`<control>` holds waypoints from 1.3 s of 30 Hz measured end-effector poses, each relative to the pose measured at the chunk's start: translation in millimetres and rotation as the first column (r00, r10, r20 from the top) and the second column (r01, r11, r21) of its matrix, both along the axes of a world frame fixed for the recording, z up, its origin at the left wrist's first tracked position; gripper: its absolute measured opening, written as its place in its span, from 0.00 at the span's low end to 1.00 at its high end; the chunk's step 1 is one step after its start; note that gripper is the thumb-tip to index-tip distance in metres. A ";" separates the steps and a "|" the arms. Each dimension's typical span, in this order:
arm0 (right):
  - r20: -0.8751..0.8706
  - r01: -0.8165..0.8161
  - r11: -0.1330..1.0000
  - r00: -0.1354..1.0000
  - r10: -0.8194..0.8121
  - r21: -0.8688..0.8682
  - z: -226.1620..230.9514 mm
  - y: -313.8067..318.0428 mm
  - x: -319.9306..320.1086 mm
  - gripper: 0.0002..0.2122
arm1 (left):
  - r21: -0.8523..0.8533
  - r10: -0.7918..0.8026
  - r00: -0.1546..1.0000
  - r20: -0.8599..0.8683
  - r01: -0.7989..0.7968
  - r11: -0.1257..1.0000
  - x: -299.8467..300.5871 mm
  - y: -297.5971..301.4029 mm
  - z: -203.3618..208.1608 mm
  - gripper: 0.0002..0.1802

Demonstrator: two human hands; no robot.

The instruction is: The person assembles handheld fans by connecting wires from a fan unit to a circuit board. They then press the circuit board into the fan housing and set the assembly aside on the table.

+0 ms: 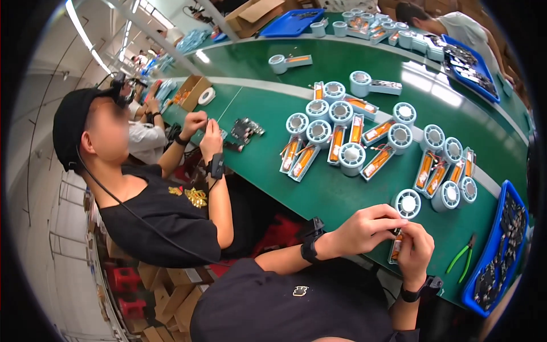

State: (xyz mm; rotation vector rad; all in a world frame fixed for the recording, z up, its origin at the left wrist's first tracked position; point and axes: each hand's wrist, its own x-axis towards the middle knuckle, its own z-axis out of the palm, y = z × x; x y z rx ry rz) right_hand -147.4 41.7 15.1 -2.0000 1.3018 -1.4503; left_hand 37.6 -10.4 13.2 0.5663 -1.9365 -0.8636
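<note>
A pale blue handheld fan (pixel 408 204) with a round, ribbed head is at the near edge of the green table. Its open handle points toward me, mostly covered by my fingers. My right hand (pixel 416 251) is closed around the handle's side. Coming in from the left, my left hand (pixel 364 229) is closed in a pinch at the top of the handle, just below the head. What lies between those fingertips is too small and hidden to make out. Several similar fans (pixel 351 157), with orange batteries in their open handles, lie beyond my hands.
Green-handled pliers (pixel 461 258) lie right of my hands, beside a blue tray (pixel 474 296) of small dark parts. At the left, a co-worker (pixel 165 211) handles something small near a pile of circuit boards (pixel 247 130). Across the table are another person (pixel 464 28) and more trays.
</note>
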 end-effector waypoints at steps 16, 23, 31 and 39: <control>-0.040 -0.024 1.000 0.999 0.023 -0.015 -5.5 -0.9 -1.4 0.06 | 0.076 -0.011 0.999 -0.053 0.015 0.997 6.3 8.5 1.2 0.23; -0.062 0.018 0.996 0.998 -0.012 0.091 5.8 13.8 0.1 0.08 | 0.073 -0.075 0.995 -0.066 0.079 0.994 7.1 10.3 0.4 0.24; -0.006 -0.017 0.994 1.000 0.018 0.104 12.7 -3.8 7.5 0.10 | 0.032 0.103 0.992 0.077 -0.106 0.994 14.9 1.8 4.7 0.25; 0.075 -0.018 0.994 0.997 0.009 0.112 4.6 -1.4 -6.0 0.06 | 0.121 0.000 0.999 0.047 -0.005 0.993 3.9 -3.5 -1.2 0.30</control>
